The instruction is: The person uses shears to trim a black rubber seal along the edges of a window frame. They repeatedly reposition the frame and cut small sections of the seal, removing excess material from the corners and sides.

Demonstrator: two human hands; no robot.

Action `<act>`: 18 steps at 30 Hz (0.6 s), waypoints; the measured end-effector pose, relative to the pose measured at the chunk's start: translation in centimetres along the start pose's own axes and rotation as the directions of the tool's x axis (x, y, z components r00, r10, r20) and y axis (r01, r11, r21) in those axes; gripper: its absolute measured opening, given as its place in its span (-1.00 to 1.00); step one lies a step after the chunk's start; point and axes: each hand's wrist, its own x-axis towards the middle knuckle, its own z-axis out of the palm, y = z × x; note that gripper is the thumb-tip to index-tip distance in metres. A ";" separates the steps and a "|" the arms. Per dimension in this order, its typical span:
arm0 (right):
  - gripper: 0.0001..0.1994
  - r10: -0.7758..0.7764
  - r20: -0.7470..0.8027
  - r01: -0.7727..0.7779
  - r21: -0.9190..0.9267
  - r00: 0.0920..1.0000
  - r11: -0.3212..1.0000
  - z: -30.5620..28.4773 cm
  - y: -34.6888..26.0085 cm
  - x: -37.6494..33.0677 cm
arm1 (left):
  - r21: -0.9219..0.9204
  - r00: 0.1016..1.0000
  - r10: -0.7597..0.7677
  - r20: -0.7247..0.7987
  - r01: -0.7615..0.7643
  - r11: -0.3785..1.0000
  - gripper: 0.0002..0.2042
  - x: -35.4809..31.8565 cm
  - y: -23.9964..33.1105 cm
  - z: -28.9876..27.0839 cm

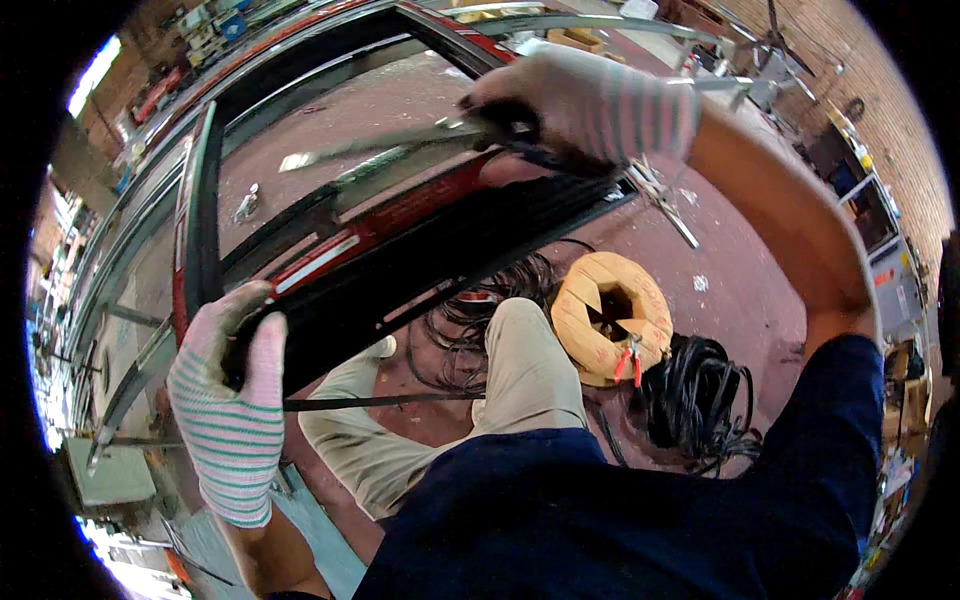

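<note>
A rectangular window-type frame, black with red sides, rests tilted in front of me. My left hand, in a striped knit glove, is wrapped round its near left corner, thumb on the black face. Over the frame's right side is my right hand, gloved too and blurred by motion. Its fingers are closed round the dark end of a long thin tool, which reaches left across the frame's opening to a bright tip. Motion hides the tool's exact kind.
On the reddish floor, right of my knee, lies a paper-wrapped ring-shaped roll with red-handled pliers on it. Coils of black strip lie beside it, and more loose strip under the frame. Metal rails stand along the left.
</note>
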 end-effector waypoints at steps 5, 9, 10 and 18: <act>-0.85 0.394 -0.517 -0.050 0.559 0.760 0.828 5.8 -3.8 -6.9 | -0.114 0.984 -0.068 0.163 0.088 0.990 -0.78 1.2 2.1 1.0; -0.72 0.564 -0.527 0.055 0.760 0.636 0.648 20.0 -6.9 -12.5 | -0.100 0.971 0.057 0.231 -0.035 0.994 -0.79 3.1 3.6 2.4; -0.62 0.597 -0.492 0.021 0.782 0.634 0.622 24.2 -7.7 -13.3 | -0.086 0.964 0.031 0.262 -0.009 0.996 -0.80 3.5 3.9 2.4; -0.72 0.471 -0.310 0.061 0.879 0.826 0.472 35.4 -12.6 -2.9 | 0.129 0.945 -0.053 0.322 0.012 0.992 -0.84 5.0 5.7 3.9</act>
